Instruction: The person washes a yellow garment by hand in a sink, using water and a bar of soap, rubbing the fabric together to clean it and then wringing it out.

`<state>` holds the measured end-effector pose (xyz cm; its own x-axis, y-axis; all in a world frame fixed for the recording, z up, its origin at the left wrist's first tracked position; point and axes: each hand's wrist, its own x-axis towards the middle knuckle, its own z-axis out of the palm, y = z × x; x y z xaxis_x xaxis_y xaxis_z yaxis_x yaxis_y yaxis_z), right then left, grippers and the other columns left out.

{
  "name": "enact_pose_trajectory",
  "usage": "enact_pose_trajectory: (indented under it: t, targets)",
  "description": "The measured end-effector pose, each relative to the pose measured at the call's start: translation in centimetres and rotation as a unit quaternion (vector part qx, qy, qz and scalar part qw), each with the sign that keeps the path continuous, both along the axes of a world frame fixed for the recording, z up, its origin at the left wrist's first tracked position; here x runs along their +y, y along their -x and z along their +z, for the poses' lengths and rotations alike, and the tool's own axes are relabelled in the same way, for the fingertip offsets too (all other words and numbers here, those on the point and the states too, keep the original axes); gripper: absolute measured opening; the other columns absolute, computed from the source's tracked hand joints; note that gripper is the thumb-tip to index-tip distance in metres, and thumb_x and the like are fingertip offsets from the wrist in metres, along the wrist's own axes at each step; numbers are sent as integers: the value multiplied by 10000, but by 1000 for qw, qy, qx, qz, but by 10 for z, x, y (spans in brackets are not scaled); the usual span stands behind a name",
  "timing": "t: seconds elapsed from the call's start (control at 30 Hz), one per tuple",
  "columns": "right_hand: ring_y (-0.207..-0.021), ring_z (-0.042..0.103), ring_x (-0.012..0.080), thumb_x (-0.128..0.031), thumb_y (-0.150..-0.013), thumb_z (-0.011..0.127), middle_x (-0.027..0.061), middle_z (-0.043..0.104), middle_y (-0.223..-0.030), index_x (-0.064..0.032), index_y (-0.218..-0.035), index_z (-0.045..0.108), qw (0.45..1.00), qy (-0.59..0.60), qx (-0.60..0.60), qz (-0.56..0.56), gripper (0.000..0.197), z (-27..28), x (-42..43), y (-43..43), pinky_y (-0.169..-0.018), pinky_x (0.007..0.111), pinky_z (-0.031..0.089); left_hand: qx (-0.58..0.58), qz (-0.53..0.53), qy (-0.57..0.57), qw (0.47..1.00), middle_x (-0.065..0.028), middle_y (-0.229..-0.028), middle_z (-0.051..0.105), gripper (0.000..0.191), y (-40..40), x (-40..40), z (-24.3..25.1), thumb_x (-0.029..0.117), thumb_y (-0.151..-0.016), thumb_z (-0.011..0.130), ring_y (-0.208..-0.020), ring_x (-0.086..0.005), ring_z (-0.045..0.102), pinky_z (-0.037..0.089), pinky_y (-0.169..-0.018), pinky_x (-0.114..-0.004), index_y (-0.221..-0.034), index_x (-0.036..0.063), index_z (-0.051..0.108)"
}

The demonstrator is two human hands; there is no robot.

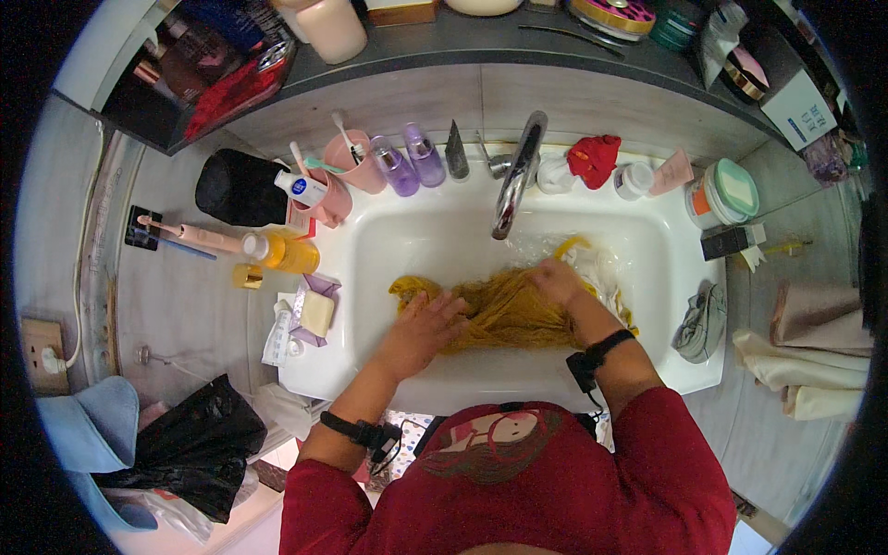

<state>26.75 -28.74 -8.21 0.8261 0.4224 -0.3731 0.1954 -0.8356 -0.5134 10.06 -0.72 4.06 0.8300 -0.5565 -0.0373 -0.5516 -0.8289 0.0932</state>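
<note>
A wet mustard-yellow cloth (513, 309) lies bunched across the white washbasin (409, 232). My left hand (433, 322) rests on its left part with the fingers apart. My right hand (555, 281) is on the upper right part of the cloth, its fingers curled; whether they grip it cannot be told. A whitish cloth (607, 274) lies in the basin to the right of my right hand, partly under the yellow one. Above the basin the chrome faucet (520, 177) reaches forward.
Purple pump bottles (395, 166), pink cups (357, 163) and a yellow bottle (288, 253) line the rim. A soap bar (317, 313) sits in its wrapper at the left. A grey cloth (702, 322) lies on the right rim. A dark shelf (444, 52) overhangs the back.
</note>
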Motion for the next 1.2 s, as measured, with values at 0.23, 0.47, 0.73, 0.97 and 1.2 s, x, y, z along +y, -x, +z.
enact_pose_trajectory:
  t: [0.23, 0.47, 0.73, 0.97, 1.2]
  targets:
    - [-1019, 580, 323, -278, -864, 542, 177, 610, -1075, -6, -1023, 587, 969, 101, -34, -222, 317, 79, -43, -5, -865, 430, 460, 296, 97, 97, 945, -113, -1318, 480, 426, 2, -25, 5, 204, -842, 500, -1093, -312, 532, 408, -940, -417, -1265, 155, 494]
    - [-1205, 461, 285, -326, -870, 503, 144, 463, -1330, -75, -1324, 425, 933, 340, 36, 115, 525, 110, 10, -22, -948, 403, 396, 163, 308, 119, 930, -162, -1313, 469, 578, -19, -45, -90, 511, -865, 476, -1157, -361, 474, 387, -941, -480, -1318, 153, 445]
    - [-1340, 258, 289, -444, -854, 495, 140, 306, -1435, -136, -1351, 401, 910, 117, -95, 386, 592, 49, 59, 0, -1086, 429, 216, 316, 365, -45, 874, -146, -1469, 231, 841, -39, -69, -85, 555, -846, 490, -1314, -378, 276, 260, -966, -640, -1472, 182, 71]
    - [-1344, 241, 294, -438, -888, 461, 136, 306, -1433, -136, -1344, 412, 940, 193, -172, 224, 549, 51, 90, 37, -1079, 475, 219, 268, 211, -121, 932, -158, -1478, 208, 842, -10, -50, -95, 551, -841, 481, -1367, -324, 172, 166, -1027, -616, -1472, 162, 82]
    - [-1290, 306, 343, -353, -865, 509, 219, 346, -1364, -59, -1299, 441, 928, 117, -43, 352, 529, 56, 83, -1, -1065, 490, 236, 343, 283, -199, 873, -143, -1512, 124, 930, -30, -47, -61, 652, -780, 480, -1398, -290, 93, 22, -1051, -639, -1459, 108, 155]
